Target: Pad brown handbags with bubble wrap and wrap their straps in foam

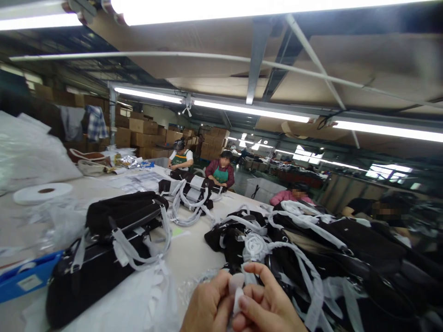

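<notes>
My left hand and my right hand meet low in the middle of the view, fingers pinched together. Between them is a small white rounded piece, thin like paper or foam; its kind is not clear. Just beyond my fingers, black handbags with handles wrapped in white material cover the right side of the table. A roll of white strip rests on these bags. To the left lie more black handbags, their handles wrapped in the same way.
A white tape roll lies on the table at left, near a blue box. White sheets are stacked at the front. Several people sit along the far side. Cardboard boxes stand behind.
</notes>
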### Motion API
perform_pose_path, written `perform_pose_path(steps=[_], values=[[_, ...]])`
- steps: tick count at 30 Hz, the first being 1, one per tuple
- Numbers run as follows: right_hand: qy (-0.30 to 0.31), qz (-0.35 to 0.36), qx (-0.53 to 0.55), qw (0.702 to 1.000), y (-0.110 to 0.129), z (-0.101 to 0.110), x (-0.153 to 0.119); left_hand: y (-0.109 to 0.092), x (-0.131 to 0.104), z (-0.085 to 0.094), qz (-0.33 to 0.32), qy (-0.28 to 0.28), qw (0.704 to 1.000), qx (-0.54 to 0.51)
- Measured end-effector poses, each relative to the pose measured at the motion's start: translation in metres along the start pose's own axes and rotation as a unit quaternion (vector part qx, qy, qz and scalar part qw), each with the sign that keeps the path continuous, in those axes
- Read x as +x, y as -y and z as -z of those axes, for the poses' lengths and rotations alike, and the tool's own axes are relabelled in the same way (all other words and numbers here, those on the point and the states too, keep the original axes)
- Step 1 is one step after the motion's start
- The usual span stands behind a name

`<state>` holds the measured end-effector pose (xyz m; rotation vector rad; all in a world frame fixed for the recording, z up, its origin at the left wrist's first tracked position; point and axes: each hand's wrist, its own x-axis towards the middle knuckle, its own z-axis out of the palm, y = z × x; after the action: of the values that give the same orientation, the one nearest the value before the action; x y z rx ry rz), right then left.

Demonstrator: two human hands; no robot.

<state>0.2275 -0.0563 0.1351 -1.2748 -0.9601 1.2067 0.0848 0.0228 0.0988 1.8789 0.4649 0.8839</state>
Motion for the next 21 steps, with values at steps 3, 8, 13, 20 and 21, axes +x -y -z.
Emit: perform_pose_path(steps=[3, 8, 13, 20, 21], values=[[0.006, -0.022, -0.001, 1.0, 0.006, 0.001, 0.0, 0.002, 0.0, 0.0, -0.025, 0.002, 0.999, 0.045], [0.02, -0.047, 0.011, 0.999, 0.016, 0.0, -0.002, 0.007, -0.002, -0.003, -0.087, 0.017, 0.992, 0.085], [0.025, -0.046, 0.035, 0.998, 0.021, -0.001, -0.003, 0.015, -0.006, -0.002, -0.151, 0.027, 0.982, 0.115], [0.006, -0.111, 0.059, 0.992, 0.025, 0.0, 0.002, 0.012, -0.004, 0.004, -0.181, 0.024, 0.975, 0.126], [0.013, -0.11, 0.043, 0.993, 0.027, 0.0, 0.002, 0.011, -0.004, 0.005, -0.168, 0.031, 0.978, 0.122]])
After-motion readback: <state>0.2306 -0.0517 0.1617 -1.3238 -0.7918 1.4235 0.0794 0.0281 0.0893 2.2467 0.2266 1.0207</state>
